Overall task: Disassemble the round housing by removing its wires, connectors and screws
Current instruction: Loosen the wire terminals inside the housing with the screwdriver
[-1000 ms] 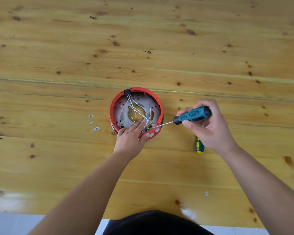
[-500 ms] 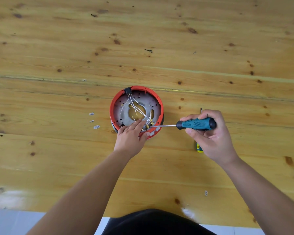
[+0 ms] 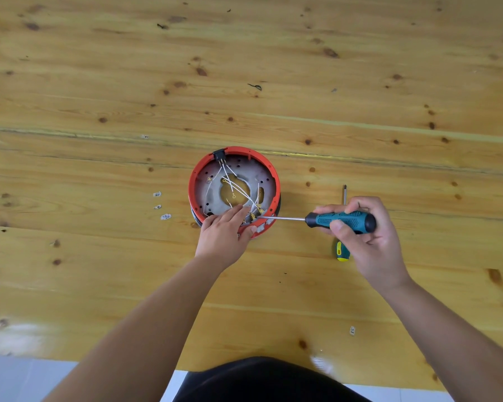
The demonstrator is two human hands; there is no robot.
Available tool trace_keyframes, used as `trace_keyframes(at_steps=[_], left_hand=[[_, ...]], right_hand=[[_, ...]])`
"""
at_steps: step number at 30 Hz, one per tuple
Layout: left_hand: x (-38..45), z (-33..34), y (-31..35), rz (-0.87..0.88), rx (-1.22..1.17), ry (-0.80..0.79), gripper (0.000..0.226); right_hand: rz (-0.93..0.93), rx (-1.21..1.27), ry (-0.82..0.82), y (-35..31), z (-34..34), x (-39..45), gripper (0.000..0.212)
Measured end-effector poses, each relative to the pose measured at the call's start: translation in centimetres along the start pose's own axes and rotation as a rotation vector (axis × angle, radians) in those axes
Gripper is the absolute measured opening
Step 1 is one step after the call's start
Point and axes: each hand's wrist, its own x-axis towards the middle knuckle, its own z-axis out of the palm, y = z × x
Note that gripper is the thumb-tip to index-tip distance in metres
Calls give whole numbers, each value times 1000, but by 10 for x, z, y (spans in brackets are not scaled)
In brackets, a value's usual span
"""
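The round red housing [image 3: 192, 184] sits on the wooden table, its grey inner plate crossed by thin white wires [image 3: 238, 185] that run from a black connector [image 3: 219, 154] at its far rim. My left hand [image 3: 225, 232] grips the near rim, fingers inside and thumb outside. My right hand [image 3: 366, 239] grips a teal-handled screwdriver [image 3: 340, 220], held level, with its tip at the brass terminals by the near right rim.
A second screwdriver [image 3: 343, 250] with a green-yellow handle lies partly under my right hand. Three small white pieces [image 3: 157, 206] lie left of the housing, another small piece [image 3: 352, 330] lies at the near right. The table's near edge [image 3: 99, 362] runs below my arms.
My right hand has lowered, bringing the screwdriver from a tilt to level, tip still at the near right rim. My left hand stays on the rim.
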Motion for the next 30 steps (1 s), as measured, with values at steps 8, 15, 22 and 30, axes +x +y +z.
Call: trace_keyframes(at_steps=[8,15,22,30], left_hand=[[2,-2,2,-23,11,-27,54],[3,-4,5,-43,-13,-43,53],[5,-5,5,-69,-39,-50,56],[6,-6,5,-78,-48,-64,59]], right_hand=[[343,-301,-118,-13,-36,19,24],[421,-256,-118,-9,-41,23,24],[427,-129,33,15,-27,-20,28],[462,52,188,29,-11,-24,25]])
